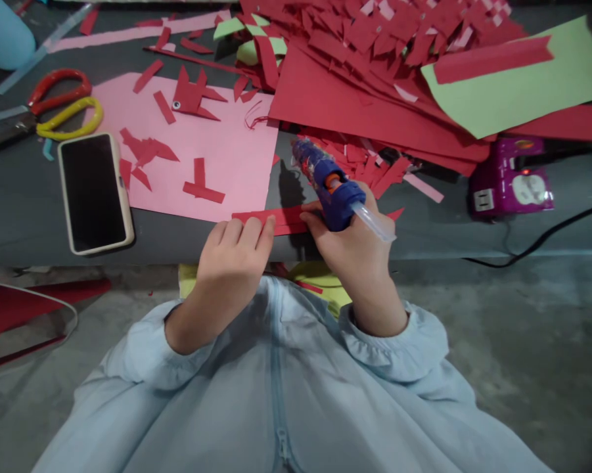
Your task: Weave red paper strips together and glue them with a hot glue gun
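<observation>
A strip of red paper (pixel 286 219) lies along the front of the table. My left hand (pixel 236 253) rests on its left part with the fingers side by side, pressing it down; the thumb is out of sight. In my right hand (pixel 362 256) is a blue glue gun (pixel 338 194), its nozzle pointing away from me and a clear glue stick standing out of its back. That hand's thumb and a fingertip also touch the red strip. Beyond the strip, a pink sheet (pixel 227 164) carries a red paper fish (pixel 192 98) with a googly eye and several red cut pieces.
On the left are a phone (pixel 96 194) and scissors (pixel 62 108) with red and yellow handles. Red paper sheets (pixel 335 98) and scraps pile up at the back, with a green sheet (pixel 522 92). A purple power adapter (pixel 512 180) with a black cord sits right.
</observation>
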The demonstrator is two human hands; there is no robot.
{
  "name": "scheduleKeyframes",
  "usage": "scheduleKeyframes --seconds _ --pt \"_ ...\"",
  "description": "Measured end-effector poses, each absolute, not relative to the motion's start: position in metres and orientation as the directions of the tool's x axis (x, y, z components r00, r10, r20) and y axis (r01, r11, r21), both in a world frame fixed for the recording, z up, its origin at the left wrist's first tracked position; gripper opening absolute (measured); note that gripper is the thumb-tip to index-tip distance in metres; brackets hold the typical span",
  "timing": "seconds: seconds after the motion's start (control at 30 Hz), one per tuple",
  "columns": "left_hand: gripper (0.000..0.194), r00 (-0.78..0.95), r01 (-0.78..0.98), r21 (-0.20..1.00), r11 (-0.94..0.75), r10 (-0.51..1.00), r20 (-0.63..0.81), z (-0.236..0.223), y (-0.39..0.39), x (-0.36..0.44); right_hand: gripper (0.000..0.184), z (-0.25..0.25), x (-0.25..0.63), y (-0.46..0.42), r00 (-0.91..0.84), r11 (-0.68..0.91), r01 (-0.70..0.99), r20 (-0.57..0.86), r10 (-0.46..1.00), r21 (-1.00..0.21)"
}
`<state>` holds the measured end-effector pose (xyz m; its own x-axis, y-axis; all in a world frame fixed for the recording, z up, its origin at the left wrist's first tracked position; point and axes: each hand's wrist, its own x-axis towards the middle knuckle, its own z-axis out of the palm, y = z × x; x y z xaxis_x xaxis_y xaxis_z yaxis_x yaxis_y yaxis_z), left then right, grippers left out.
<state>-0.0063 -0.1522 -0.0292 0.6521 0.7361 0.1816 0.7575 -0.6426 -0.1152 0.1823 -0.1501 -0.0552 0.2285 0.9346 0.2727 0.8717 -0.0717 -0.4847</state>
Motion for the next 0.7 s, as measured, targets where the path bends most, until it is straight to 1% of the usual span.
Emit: scheduleKeyframes --seconds 0.07,0.2,0.4,0.47,0.63,0.7 --pt "0.039 0.656 0.754 -0.12 -0.646 0.732 0.183 -0.0285 -0.153 -0.0065 0.024 -0.0524 0.1825 -0.1503 0.253 -0.103 0.879 0.271 0.929 -0.466" --pt "0.038 0.661 0.75 -0.111 -0.652 0.729 0.18 -0.0268 -0.1541 -0.006 0.027 -0.0506 0.1819 -0.1507 0.262 -0.126 0.881 0.249 0.932 -0.455" --pt "0.038 0.656 0.755 -0.163 -0.636 0.73 0.192 -0.0282 -0.1545 -0.0053 0.027 -0.0555 0.1821 -0.1509 0.254 -0.124 0.879 0.23 0.94 -0.461" --pt "0.038 0.654 0.756 -0.151 -0.637 0.73 0.199 -0.0291 -0.1548 -0.0056 0.027 -0.0561 0.1824 -0.1511 0.25 -0.125 0.885 0.231 0.94 -0.449" --pt "0.039 0.638 0.768 -0.077 -0.635 0.749 0.178 -0.0289 -0.1563 -0.0052 0.025 -0.0525 0.1836 -0.1528 0.273 -0.142 0.898 0.275 0.922 -0.416" --pt "0.038 0.638 0.769 -0.081 -0.635 0.75 0.178 -0.0285 -0.1565 -0.0049 0.026 -0.0505 0.1837 -0.1541 0.275 -0.153 0.903 0.266 0.924 -0.401"
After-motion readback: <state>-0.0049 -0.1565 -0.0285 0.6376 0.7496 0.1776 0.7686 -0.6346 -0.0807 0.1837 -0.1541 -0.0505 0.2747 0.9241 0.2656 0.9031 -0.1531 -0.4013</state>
